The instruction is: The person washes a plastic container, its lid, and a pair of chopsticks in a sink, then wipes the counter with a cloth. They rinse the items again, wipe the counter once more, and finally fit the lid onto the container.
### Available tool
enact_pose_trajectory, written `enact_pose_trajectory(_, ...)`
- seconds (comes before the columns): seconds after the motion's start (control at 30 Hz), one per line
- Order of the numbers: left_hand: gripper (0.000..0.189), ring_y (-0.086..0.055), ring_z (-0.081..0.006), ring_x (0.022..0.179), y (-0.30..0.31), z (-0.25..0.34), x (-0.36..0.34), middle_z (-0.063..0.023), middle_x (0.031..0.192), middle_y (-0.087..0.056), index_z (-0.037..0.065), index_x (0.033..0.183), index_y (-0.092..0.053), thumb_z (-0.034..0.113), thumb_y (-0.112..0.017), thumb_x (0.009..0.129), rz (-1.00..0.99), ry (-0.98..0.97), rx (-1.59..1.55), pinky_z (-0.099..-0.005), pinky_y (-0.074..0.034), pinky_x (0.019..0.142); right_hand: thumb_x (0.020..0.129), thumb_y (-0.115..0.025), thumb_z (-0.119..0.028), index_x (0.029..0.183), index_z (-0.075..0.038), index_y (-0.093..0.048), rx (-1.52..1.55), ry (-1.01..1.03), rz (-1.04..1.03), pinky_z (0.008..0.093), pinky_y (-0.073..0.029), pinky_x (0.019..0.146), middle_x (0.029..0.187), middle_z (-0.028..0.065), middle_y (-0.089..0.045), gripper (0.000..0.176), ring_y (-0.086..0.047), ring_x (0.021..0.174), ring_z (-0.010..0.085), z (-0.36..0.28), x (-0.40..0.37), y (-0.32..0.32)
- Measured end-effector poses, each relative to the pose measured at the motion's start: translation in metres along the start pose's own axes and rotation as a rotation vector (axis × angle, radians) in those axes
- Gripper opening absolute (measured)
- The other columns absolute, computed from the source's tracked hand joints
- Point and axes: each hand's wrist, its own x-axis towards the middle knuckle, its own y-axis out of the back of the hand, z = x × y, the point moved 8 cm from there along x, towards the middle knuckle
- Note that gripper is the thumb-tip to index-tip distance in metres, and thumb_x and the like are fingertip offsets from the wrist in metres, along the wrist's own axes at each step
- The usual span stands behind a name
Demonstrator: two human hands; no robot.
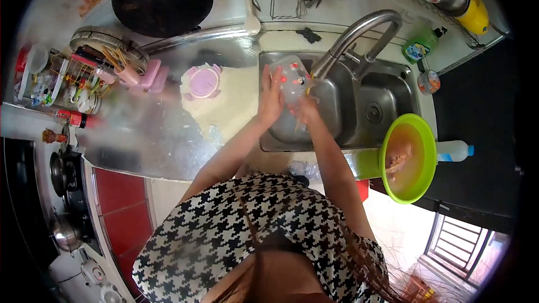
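Over the left basin of the steel sink (331, 137), a clear plastic container (289, 76) with red and black printed figures is held beneath the faucet (351, 33). My left hand (272, 101) grips its left side, fingers stretched along the wall. At its lower right edge, my right hand (305, 111) is closed, with a small bit of yellow showing by the fingers; what that is I cannot make out. A round purple lid with side clips (204, 82) lies on the counter to the left.
A green bowl (429, 160) with meat in cloudy water stands right of the sink, beside a white bottle (453, 151). Dish soap (421, 47) is behind. A black wok (163, 0) hangs at back left. Chopsticks in a pink holder (129, 74) stand on the left counter.
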Motion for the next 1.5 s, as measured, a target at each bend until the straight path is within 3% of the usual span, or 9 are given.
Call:
enact_pose_trajectory(0.27, 0.073, -0.029, -0.0453, 0.121, 0.016, 0.022, 0.005, -0.0249, 0.139, -0.014, 0.013, 0.136, -0.024, -0.009, -0.05, 0.071, -0.021, -0.181, -0.047, -0.042, -0.041, 0.092, 0.083, -0.057, -0.026, 0.107, -0.016, -0.05, 0.056, 0.065, -0.19, 0.0212, -0.033, 0.036, 0.072, -0.0022, -0.051, 0.026, -0.045, 0.051, 0.0075, -0.023, 0.007, -0.015)
enact_pose_trajectory(0.47, 0.067, -0.039, -0.0384, 0.117, 0.026, 0.009, 0.008, -0.0216, 0.135, -0.028, 0.01, 0.134, -0.028, -0.008, -0.044, 0.072, 0.138, -0.093, -0.013, -0.0379, -0.043, 0.089, 0.079, -0.06, -0.025, 0.104, -0.012, -0.054, -0.525, 0.228, -0.072, 0.0271, -0.041, 0.045, 0.075, -0.0014, -0.056, 0.028, -0.052, 0.061, 0.0111, -0.043, 0.021, 0.006)
enact_pose_trajectory(0.57, 0.066, -0.059, -0.0286, 0.09, -0.002, -0.031, -0.007, -0.0138, 0.129, -0.039, 0.016, 0.136, -0.022, -0.01, -0.037, 0.077, 0.009, 0.641, -1.062, -0.0319, -0.057, 0.058, 0.08, -0.058, -0.027, 0.088, -0.005, -0.058, -0.856, 0.584, 0.176, 0.037, -0.044, 0.057, 0.071, 0.0111, -0.06, 0.024, -0.058, 0.064, 0.0249, -0.075, 0.01, 0.024)
enact_pose_trajectory(0.67, 0.067, -0.06, -0.0317, 0.085, -0.013, -0.054, -0.028, -0.0147, 0.124, -0.042, 0.015, 0.136, -0.021, -0.01, -0.039, 0.076, -0.108, 0.93, -1.046, -0.0358, -0.057, 0.057, 0.081, -0.055, -0.035, 0.088, -0.002, -0.059, -1.019, 0.588, 0.208, 0.0436, -0.043, 0.069, 0.082, 0.0181, -0.061, 0.034, -0.058, 0.079, 0.0362, -0.073, 0.032, 0.044)
enact_pose_trajectory(0.87, 0.064, -0.059, -0.0324, 0.087, -0.034, -0.055, -0.033, -0.015, 0.123, -0.04, 0.014, 0.133, -0.022, -0.01, -0.032, 0.075, -0.184, 1.062, -1.108, -0.0359, -0.058, 0.055, 0.083, -0.05, -0.035, 0.087, -0.003, -0.06, -1.141, 0.509, 0.313, 0.0442, -0.043, 0.068, 0.082, 0.0206, -0.059, 0.033, -0.057, 0.079, 0.037, -0.093, 0.002, 0.048)
enact_pose_trajectory(1.27, 0.083, -0.055, -0.0393, 0.094, -0.11, -0.053, -0.04, -0.0203, 0.129, -0.034, 0.024, 0.14, -0.007, -0.012, -0.036, 0.07, -0.323, 1.178, -1.264, -0.0522, -0.053, 0.072, 0.083, -0.05, -0.022, 0.09, 0.0, -0.057, -1.254, 1.124, 0.671, 0.0464, -0.043, 0.073, 0.089, 0.0223, -0.058, 0.024, -0.055, 0.085, 0.0405, -0.218, 0.028, 0.082)
enact_pose_trajectory(1.33, 0.083, -0.056, -0.0384, 0.094, -0.111, -0.045, -0.035, -0.0195, 0.126, -0.036, 0.024, 0.14, -0.006, -0.011, -0.036, 0.07, -0.354, 1.186, -1.257, -0.0519, -0.053, 0.073, 0.085, -0.046, -0.014, 0.118, 0.004, -0.042, -1.283, 1.051, 0.573, 0.0437, -0.035, 0.089, 0.109, 0.0251, -0.047, 0.038, -0.041, 0.107, 0.0388, -0.229, 0.06, 0.09)
enact_pose_trajectory(1.43, 0.083, -0.057, -0.0366, 0.092, -0.119, -0.039, -0.036, -0.0178, 0.12, -0.04, 0.023, 0.14, -0.005, -0.01, -0.037, 0.071, -0.402, 1.209, -1.208, -0.0514, -0.053, 0.075, 0.086, -0.046, -0.016, 0.112, 0.003, -0.046, -1.065, 1.338, 0.775, 0.045, -0.038, 0.084, 0.103, 0.0244, -0.051, 0.032, -0.047, 0.1, 0.0401, -0.244, 0.062, 0.101)
enact_pose_trajectory(1.5, 0.083, -0.057, -0.0367, 0.093, -0.132, -0.049, -0.046, -0.0185, 0.12, -0.037, 0.021, 0.14, -0.004, -0.011, -0.037, 0.071, -0.35, 1.328, -1.214, -0.0497, -0.054, 0.074, 0.087, -0.046, -0.017, 0.11, 0.002, -0.047, -1.0, 1.203, 0.703, 0.0455, -0.04, 0.08, 0.1, 0.0242, -0.053, 0.029, -0.05, 0.095, 0.0403, -0.251, 0.065, 0.101)
